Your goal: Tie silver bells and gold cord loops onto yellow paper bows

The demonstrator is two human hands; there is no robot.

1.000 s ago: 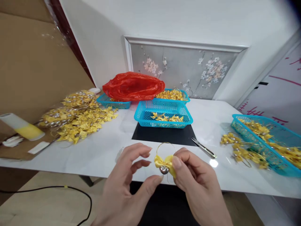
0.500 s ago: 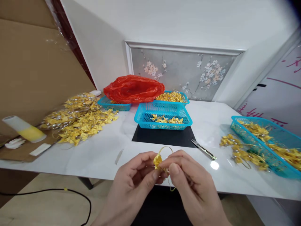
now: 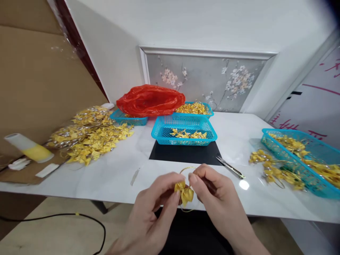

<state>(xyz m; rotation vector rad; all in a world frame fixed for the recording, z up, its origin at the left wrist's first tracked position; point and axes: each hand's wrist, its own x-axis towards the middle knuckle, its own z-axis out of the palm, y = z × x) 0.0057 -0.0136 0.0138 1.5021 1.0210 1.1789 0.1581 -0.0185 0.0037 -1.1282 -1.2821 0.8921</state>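
A small yellow ribbon bow (image 3: pixel 184 193) with a thin gold cord loop is pinched between both hands just above the near edge of the white table (image 3: pixel 111 173). My left hand (image 3: pixel 155 209) grips the bow's left side with thumb and fingers closed. My right hand (image 3: pixel 212 191) pinches its top right, fingers curled. A loose end of gold cord hangs below the bow. The silver bell is hidden.
A blue basket (image 3: pixel 184 129) with a few bows stands on a black mat (image 3: pixel 186 153). Small scissors (image 3: pixel 230 167) lie to the right. Another blue basket (image 3: pixel 305 159) of bows sits far right, a heap of yellow bows (image 3: pixel 90 136) left, a red bag (image 3: pixel 150 100) behind.
My left hand came in from open to pinch the bow. Both hands turned the bow, so the bell no longer shows.
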